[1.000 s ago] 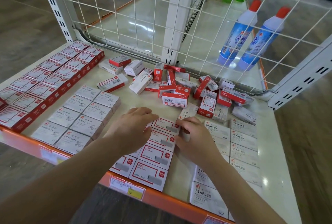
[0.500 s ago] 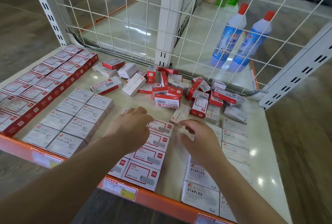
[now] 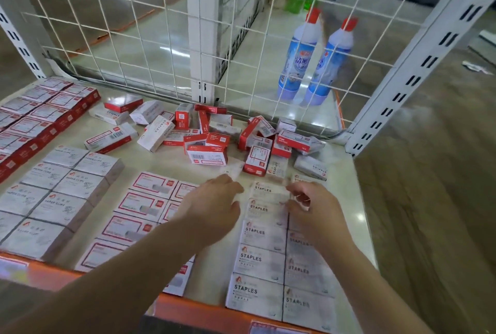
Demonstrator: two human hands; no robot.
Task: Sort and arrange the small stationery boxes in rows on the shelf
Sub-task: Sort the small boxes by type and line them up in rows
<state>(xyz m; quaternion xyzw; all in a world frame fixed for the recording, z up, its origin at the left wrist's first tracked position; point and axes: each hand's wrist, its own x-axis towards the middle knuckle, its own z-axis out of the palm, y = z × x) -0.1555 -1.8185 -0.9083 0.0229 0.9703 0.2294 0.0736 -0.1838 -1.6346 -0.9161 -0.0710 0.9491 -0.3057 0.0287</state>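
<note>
White wire mesh (image 3: 150,25) backs the shelf — glossy grey floor (image 3: 429,199) beyond (ceiling lights reflected).

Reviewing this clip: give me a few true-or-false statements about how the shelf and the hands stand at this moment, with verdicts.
1. Unsorted boxes lie in a jumble at the back of the shelf. True.
2. The paper clip boxes are stacked behind the mesh. False: they lie in rows on the shelf's left part.
3. Both the left hand and the right hand are at the far end of the white STAPLES rows. True.
4. Two bottles stand among the boxes. False: they stand beyond the wire mesh.
</note>
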